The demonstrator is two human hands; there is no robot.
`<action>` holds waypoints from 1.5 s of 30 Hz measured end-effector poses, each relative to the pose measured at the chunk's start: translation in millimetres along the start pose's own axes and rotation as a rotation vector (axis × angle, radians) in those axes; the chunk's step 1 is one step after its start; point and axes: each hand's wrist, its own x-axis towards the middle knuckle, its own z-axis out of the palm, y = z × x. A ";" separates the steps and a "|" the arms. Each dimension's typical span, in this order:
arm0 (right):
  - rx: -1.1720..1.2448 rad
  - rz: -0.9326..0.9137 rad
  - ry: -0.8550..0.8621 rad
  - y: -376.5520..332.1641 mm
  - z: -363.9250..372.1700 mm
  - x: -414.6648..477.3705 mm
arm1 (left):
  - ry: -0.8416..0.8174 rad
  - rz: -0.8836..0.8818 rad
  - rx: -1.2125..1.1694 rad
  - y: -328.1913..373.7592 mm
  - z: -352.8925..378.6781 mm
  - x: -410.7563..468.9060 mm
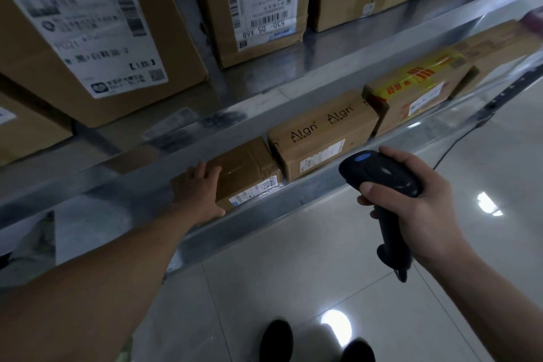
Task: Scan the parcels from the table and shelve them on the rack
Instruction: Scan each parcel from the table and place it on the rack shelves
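A small brown taped parcel (249, 173) lies on the lower shelf of the metal rack (293, 200). My left hand (199, 188) rests flat on its left end, fingers spread over the top and thumb on the front face. My right hand (417, 197) grips a black handheld barcode scanner (382, 176) with a blue button, held in front of the rack to the right of the parcel, its head facing the shelf. A white label shows on the parcel's front right corner.
Right of the parcel on the same shelf stand a brown "Algn" box (320, 132), a box with yellow and red tape (417, 88) and a longer box beyond. Large labelled cartons (88, 38) fill the shelf above. Glossy tiled floor (293, 288) lies below, with my shoes (276, 338).
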 end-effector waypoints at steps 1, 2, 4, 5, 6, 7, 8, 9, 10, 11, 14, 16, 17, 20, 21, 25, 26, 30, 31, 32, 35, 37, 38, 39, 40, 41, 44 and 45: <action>0.001 -0.004 0.007 -3.8 -2.3 -1.7 | 0.012 0.007 -0.022 3.6 -3.5 -4.8; -0.002 -0.010 0.013 -7.4 -4.3 -3.6 | 0.016 0.016 -0.064 8.0 -7.2 -9.6; -0.008 -0.024 0.017 -16.4 -8.1 -8.9 | 0.009 0.036 -0.188 17.9 -14.9 -18.5; -0.009 -0.031 0.021 -21.8 -9.8 -12.0 | 0.010 0.051 -0.238 23.0 -19.4 -22.7; -0.010 -0.035 0.022 -27.1 -12.0 -15.0 | 0.016 0.069 -0.265 28.0 -24.5 -27.0; -0.013 -0.038 0.022 -32.3 -14.3 -18.1 | 0.022 0.089 -0.271 33.3 -30.3 -31.3; -0.015 -0.042 0.024 -37.5 -17.2 -21.3 | 0.029 0.111 -0.269 39.0 -36.9 -35.9; -0.015 -0.045 0.029 -43.1 -20.5 -24.4 | 0.038 0.132 -0.277 44.9 -44.4 -40.9; -0.014 -0.047 0.035 -48.7 -24.5 -27.7 | 0.043 0.153 -0.293 51.4 -53.3 -46.1; -0.014 -0.049 0.043 -54.6 -28.9 -31.1 | 0.051 0.175 -0.302 58.6 -63.2 -52.0; -0.007 -0.050 0.073 -73.1 -42.4 -42.2 | 0.073 0.242 -0.266 84.3 -97.3 -71.4; 0.007 -0.060 0.106 -87.3 -53.1 -50.1 | 0.086 0.289 -0.229 104.0 -118.8 -84.3; 0.010 -0.066 0.122 -93.3 -57.7 -53.0 | 0.099 0.310 -0.219 112.9 -127.1 -89.3; 0.029 -0.093 0.193 -115.9 -82.5 -64.2 | 0.139 0.378 -0.219 147.2 -160.5 -105.3; 0.038 -0.101 0.221 -124.4 -92.2 -67.9 | 0.141 0.401 -0.224 160.4 -173.3 -111.3; 0.058 -0.126 0.343 -159.5 -136.5 -81.8 | 0.177 0.498 -0.186 220.0 -223.1 -131.4; 0.059 -0.138 0.373 -168.5 -149.6 -86.3 | 0.194 0.517 -0.179 236.4 -234.4 -136.1; 0.054 -0.194 0.514 -201.8 -211.9 -109.3 | 0.273 0.608 -0.145 307.1 -281.6 -161.6; 0.062 -0.213 0.554 -209.8 -229.5 -115.0 | 0.290 0.634 -0.131 325.3 -294.2 -169.9; 0.062 -0.225 0.594 -216.9 -247.2 -120.6 | 0.306 0.660 -0.119 343.7 -306.2 -177.8; 0.057 -0.253 0.705 -238.3 -301.6 -140.1 | 0.378 0.737 -0.075 399.6 -340.2 -205.7; 0.048 -0.269 0.766 -250.8 -339.2 -154.3 | 0.414 0.774 -0.069 437.2 -358.9 -226.5; 0.040 -0.275 0.796 -256.8 -356.3 -161.2 | 0.429 0.793 -0.064 455.4 -366.7 -235.5; 0.034 -0.281 0.826 -262.6 -374.0 -168.3 | 0.446 0.817 -0.061 474.2 -374.5 -244.1; 0.032 -0.282 0.854 -267.1 -390.5 -173.9 | 0.458 0.842 -0.062 492.1 -381.1 -250.1; 0.034 -0.279 0.881 -271.0 -406.7 -179.1 | 0.469 0.871 -0.069 510.8 -387.6 -255.7; 0.040 -0.269 0.962 -280.7 -453.6 -190.0 | 0.475 0.937 -0.064 567.0 -406.1 -272.7; 0.039 -0.272 0.990 -283.2 -468.8 -192.0 | 0.480 0.968 -0.055 585.5 -411.1 -277.8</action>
